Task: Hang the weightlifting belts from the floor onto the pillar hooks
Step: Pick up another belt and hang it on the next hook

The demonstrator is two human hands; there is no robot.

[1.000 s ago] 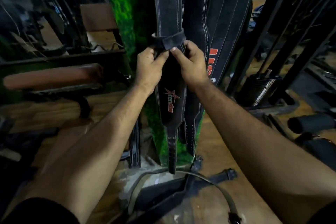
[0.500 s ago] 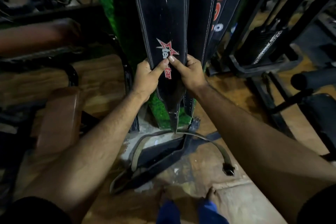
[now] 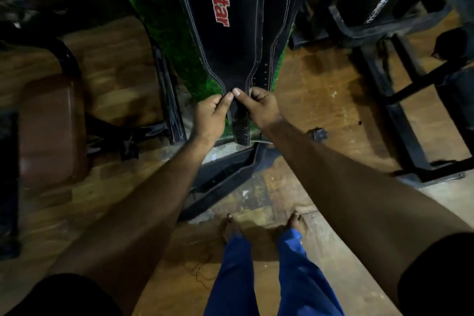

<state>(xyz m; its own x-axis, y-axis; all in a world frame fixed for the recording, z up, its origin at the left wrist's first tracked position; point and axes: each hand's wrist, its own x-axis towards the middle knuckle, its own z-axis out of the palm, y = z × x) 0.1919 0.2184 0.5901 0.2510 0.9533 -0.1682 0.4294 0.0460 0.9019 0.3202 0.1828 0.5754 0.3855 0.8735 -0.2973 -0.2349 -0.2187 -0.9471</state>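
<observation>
Both hands, left hand and right hand, pinch the hanging belt at its narrow tail; it looks stiff, heavy leather. Another belt lies on the floor.

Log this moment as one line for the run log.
left hand: pinches hanging belt strap end | right hand: pinches same strap | floor belt: not yet hung
</observation>
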